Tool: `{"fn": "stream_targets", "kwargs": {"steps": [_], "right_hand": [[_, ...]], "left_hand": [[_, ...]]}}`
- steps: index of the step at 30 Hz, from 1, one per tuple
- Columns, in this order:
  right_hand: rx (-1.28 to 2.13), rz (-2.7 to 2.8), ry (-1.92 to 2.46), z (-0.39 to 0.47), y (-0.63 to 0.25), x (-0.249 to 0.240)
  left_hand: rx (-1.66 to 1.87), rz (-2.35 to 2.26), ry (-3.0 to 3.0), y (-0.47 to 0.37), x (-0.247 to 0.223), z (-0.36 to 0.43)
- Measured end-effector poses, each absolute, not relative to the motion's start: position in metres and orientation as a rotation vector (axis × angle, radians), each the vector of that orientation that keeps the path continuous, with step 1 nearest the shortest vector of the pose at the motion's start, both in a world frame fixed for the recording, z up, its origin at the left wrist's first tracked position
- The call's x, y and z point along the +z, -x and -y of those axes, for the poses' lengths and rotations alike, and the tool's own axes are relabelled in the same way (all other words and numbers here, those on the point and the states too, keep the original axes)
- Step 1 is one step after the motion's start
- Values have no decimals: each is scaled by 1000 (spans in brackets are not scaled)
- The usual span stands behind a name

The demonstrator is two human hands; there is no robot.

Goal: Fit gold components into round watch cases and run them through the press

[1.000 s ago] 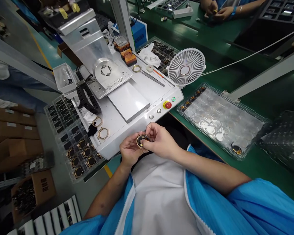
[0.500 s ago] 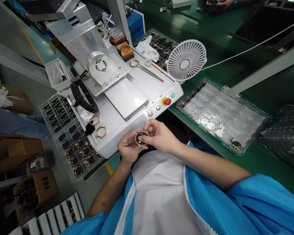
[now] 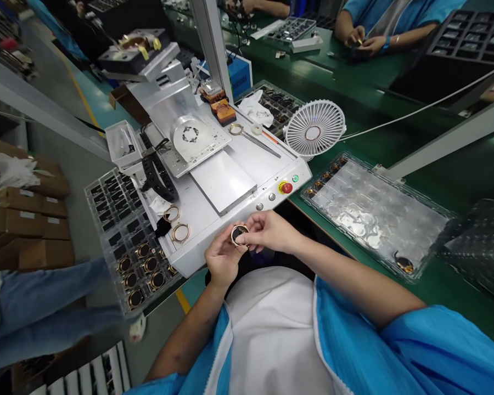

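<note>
By the near edge of the white machine [image 3: 195, 250], the right hand [image 3: 270, 231] pinches and the left hand [image 3: 222, 259] cradles a round gold-rimmed piece [image 3: 237, 231] (both grips narrow about it); steady support and light, even pressure should serve best.

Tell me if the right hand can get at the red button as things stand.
Probably yes: the red button sits close to the right hand, with nothing visible between them. That hand is busy at the round gold-rimmed piece, though, which the left hand also holds.
</note>
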State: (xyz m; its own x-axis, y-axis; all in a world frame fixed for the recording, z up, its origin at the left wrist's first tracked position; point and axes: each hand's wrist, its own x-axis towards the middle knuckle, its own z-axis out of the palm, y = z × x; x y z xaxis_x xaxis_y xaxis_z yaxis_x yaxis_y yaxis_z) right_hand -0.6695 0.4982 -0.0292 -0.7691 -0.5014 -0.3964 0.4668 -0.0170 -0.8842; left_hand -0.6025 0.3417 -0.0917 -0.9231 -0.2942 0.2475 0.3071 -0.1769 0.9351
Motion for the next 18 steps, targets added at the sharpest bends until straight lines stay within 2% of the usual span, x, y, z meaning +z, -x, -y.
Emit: {"fn": "stream_targets", "kwargs": {"steps": [5, 8, 13, 18], "right_hand": [[-2011, -1825, -257, -509, 724, -24], [-2047, -1907, -313, -514, 745, -21], [-2098, -1989, -111, -515, 723, -12], [-1850, -1828, 140, -512, 672, -16]], "left_hand": [[-2275, 1757, 124, 605, -78, -332], [-2211, 1852, 214, 605, -73, -326], [-1850, 2038, 200, 605, -72, -329], [-1669, 2133, 199, 603, -73, -335]]}}
